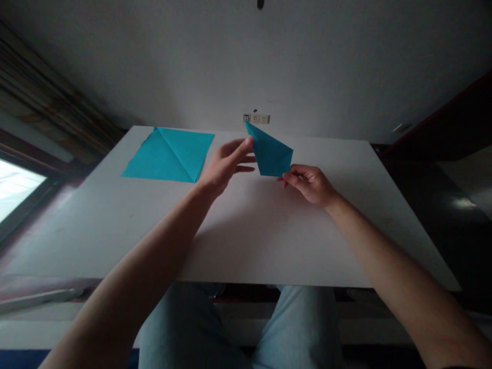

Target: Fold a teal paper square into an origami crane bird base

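A folded blue paper [273,152], kite-like in outline with a pointed top, is held up above the table between my two hands. My left hand [230,163] pinches its left edge near the upper point, thumb in front and the other fingers stretched out behind. At the lower right corner, my right hand [305,182] grips the paper between thumb and fingertips. A flat blue sheet [167,156] with a diagonal crease lies on the table, left of my left hand and apart from it.
The white table [277,246] stretches from my knees to the wall [307,66]. Wall sockets [255,119] sit just above its far edge. A curtain [46,87] and a bright window [17,187] are on the left. My jeans-clad legs [192,328] are under the near edge.
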A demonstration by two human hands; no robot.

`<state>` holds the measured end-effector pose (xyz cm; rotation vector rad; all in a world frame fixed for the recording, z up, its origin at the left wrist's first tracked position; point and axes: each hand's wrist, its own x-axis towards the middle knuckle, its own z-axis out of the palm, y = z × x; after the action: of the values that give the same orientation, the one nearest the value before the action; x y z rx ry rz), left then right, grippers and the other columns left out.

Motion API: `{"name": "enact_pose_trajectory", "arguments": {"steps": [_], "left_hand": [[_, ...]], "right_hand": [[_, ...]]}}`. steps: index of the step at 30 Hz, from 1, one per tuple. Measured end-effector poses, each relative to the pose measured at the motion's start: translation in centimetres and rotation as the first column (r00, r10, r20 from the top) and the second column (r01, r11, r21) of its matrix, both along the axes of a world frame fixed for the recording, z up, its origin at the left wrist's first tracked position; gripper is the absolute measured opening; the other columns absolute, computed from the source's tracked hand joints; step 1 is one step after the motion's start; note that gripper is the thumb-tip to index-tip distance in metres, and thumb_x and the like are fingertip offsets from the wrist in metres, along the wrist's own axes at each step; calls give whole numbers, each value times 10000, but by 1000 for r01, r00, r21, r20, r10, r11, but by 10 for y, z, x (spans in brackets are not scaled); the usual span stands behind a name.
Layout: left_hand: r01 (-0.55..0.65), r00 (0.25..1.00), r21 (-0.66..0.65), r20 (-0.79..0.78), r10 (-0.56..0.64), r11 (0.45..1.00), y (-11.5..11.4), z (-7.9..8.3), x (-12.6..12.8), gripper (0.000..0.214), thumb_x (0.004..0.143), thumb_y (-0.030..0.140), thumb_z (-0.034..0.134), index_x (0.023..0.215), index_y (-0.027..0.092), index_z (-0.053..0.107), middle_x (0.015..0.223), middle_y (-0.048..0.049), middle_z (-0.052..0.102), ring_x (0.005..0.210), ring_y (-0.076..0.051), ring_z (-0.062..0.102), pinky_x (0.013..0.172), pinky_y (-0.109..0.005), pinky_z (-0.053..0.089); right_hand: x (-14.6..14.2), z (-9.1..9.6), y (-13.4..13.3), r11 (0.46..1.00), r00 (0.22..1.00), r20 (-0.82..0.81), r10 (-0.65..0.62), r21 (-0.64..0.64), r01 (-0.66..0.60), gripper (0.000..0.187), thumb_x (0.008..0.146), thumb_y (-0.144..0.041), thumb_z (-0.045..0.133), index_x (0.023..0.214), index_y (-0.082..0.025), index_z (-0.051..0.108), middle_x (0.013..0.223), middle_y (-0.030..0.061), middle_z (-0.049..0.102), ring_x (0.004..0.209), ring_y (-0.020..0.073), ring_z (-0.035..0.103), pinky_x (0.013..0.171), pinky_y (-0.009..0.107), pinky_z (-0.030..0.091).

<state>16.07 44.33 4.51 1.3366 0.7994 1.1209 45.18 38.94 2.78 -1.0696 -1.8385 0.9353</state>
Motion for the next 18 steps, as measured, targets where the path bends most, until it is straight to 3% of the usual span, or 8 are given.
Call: {"name": "enact_pose_trajectory", "arguments": {"steps": [2, 4, 7, 10, 14, 18], "left_hand": [[103, 994, 0, -47, -102, 995, -8, 0, 7, 775, 917, 901, 1052, 1200, 200, 884, 1242, -135, 951, 1124, -286, 930, 890, -322, 758], [99, 992, 29, -78, -96, 995, -13, -2, 13, 766, 881, 907, 1061, 1095, 191, 892, 1091, -109, 928, 984, -251, 885, 841, -319, 720], [81, 979, 126, -199, -55, 989, -15, -5, 15, 667, 950, 843, 1011, 870, 209, 819, 832, -44, 798, 766, -196, 731, 687, -307, 580], [110, 940, 200, -340, -37, 974, -15, -7, 13, 604, 1036, 707, 966, 764, 235, 705, 737, -10, 682, 699, -173, 610, 621, -303, 461], [82, 944, 206, -329, -10, 975, -18, -8, 14, 474, 1068, 593, 948, 882, 237, 696, 846, -15, 735, 741, -162, 659, 662, -288, 548], [64, 981, 111, -191, -42, 992, -23, -7, 18, 488, 1038, 562, 1007, 1176, 270, 641, 1068, -25, 856, 731, -168, 795, 635, -284, 652]], "right_hand": [[-1, -3, 1, 1000, 1000, -11, -6, 14, 6, 567, 1116, -843, 869, 841, -348, 850, 974, 78, 900, 930, 309, 818, 921, 496, 676], [-1, -6, 1, 1000, 1000, -3, -6, 12, 6, 532, 1116, -799, 889, 850, -341, 839, 935, 62, 866, 885, 286, 784, 878, 469, 659], [-3, -10, 1, 997, 993, -88, -75, 19, 76, 444, 1025, -749, 997, 1005, -349, 804, 935, 10, 804, 844, 248, 725, 830, 428, 647], [-6, -12, 2, 985, 962, -223, -158, 35, 170, 569, 926, -728, 1081, 1211, -381, 731, 1051, -9, 806, 844, 231, 707, 794, 410, 647], [-8, -15, 3, 980, 968, -195, -161, 86, 180, 508, 965, -738, 1044, 1034, -361, 711, 985, 6, 769, 854, 249, 702, 805, 440, 634], [-9, -16, 4, 984, 969, -199, -145, 73, 162, 528, 954, -780, 1046, 998, -354, 737, 946, 8, 765, 831, 249, 698, 786, 441, 616]]}}
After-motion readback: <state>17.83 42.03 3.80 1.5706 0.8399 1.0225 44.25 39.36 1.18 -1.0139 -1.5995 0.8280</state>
